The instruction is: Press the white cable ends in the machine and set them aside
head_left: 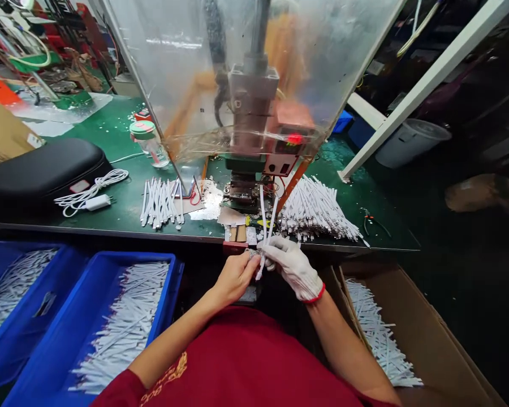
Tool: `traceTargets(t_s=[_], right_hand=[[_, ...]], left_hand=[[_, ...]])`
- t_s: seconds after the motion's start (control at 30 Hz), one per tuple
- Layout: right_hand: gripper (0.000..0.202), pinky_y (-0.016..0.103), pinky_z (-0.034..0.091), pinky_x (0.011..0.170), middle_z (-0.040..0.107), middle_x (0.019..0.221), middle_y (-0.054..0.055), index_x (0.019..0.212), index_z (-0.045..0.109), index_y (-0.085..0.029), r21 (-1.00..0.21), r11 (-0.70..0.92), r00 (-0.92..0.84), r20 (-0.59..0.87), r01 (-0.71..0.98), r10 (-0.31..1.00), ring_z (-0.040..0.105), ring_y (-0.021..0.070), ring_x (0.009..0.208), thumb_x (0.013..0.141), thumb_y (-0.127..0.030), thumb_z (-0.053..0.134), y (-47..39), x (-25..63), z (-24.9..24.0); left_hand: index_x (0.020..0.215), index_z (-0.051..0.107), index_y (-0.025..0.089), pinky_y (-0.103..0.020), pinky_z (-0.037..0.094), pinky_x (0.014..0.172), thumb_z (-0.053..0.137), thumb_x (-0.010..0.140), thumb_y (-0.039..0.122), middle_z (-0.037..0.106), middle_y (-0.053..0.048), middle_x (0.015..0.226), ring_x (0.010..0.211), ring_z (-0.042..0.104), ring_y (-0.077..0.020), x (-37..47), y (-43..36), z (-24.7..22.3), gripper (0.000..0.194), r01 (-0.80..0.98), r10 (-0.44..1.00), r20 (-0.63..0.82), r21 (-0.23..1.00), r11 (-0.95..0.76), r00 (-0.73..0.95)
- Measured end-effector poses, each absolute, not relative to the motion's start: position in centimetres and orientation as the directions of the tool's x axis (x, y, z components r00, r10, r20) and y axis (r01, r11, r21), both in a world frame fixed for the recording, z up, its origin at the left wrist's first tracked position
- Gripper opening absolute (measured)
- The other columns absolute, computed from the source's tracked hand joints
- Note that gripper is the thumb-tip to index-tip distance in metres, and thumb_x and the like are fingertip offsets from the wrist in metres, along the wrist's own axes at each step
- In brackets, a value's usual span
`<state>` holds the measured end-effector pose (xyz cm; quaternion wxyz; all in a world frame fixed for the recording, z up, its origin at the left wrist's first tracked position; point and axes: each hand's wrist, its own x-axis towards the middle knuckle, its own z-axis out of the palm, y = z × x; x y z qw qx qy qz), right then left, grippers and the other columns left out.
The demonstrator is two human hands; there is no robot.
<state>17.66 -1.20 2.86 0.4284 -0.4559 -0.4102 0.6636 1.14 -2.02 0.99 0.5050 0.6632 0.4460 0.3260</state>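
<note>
My bare left hand [236,275] and my right hand [291,265], in a white glove with a red cuff, meet in front of the table edge. Between them are white strips [263,217], pointing up toward the machine. The fingers of my right hand are closed on the strips. My left hand is pinched at their lower part, with a small greyish piece at its fingertips that is too small to name. Just beyond stands the press machine [244,189] behind a clear shield. A yellow-handled tool [257,223] lies at its base.
White strips lie in a pile [316,209] right of the machine and a smaller bunch [161,203] left of it. Blue bins [95,282] stand low left, a cardboard box [424,316] low right. Pliers [375,222], a jar [152,148] and a black case [46,169] rest on the green table [123,209].
</note>
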Motion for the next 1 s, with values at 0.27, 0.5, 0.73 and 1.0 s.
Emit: traceTargets(t_s=[0.27,0.5,0.73,1.0], right_hand=[[0.028,0.021,0.039,0.051,0.059,0.067,0.001,0.082,0.067,-0.015,-0.937,-0.3,-0.265,-0.248,-0.178,0.932,0.05,0.009,0.055,0.078,-0.043,0.071,-0.8,15.9,2.7],[0.029,0.021,0.037,0.049,0.057,0.064,-0.001,0.082,0.066,-0.017,-0.931,-0.309,-0.25,-0.258,-0.192,0.933,0.046,0.0086,0.053,0.078,-0.045,0.07,-0.4,16.0,2.6],[0.03,0.021,0.039,0.047,0.055,0.059,-0.001,0.078,0.064,-0.017,-0.962,-0.252,-0.166,-0.233,-0.106,0.958,0.048,0.0096,0.051,0.075,-0.046,0.071,0.2,15.9,3.1],[0.028,0.025,0.047,0.049,0.061,0.063,0.001,0.081,0.065,-0.018,-0.975,-0.222,-0.092,-0.221,0.005,0.971,0.056,0.0133,0.054,0.076,-0.045,0.069,-0.2,15.0,2.7]], left_hand=[[0.09,0.057,0.014,-0.024,0.051,0.058,0.048,0.091,0.052,0.069,-0.006,0.078,0.061,0.065,-0.0148,-0.8,-2.8,0.1,0.038,-0.005,0.878,-0.179,0.979,0.202,0.444],[0.082,0.056,0.015,-0.022,0.051,0.054,0.05,0.092,0.048,0.068,-0.004,0.068,0.056,0.067,-0.015,-2.2,-3.4,0.0,0.035,0.153,0.877,-0.154,0.984,0.093,0.455],[0.089,0.057,0.013,-0.024,0.053,0.053,0.051,0.09,0.05,0.067,-0.004,0.068,0.055,0.067,-0.0153,-2.0,-3.8,0.0,0.038,0.022,0.85,-0.239,0.966,0.259,0.47],[0.086,0.06,0.01,-0.024,0.054,0.054,0.069,0.078,0.049,0.068,-0.005,0.067,0.056,0.068,-0.0154,-1.3,-3.9,-0.6,0.041,-0.099,0.846,-0.349,0.902,0.419,0.403]])
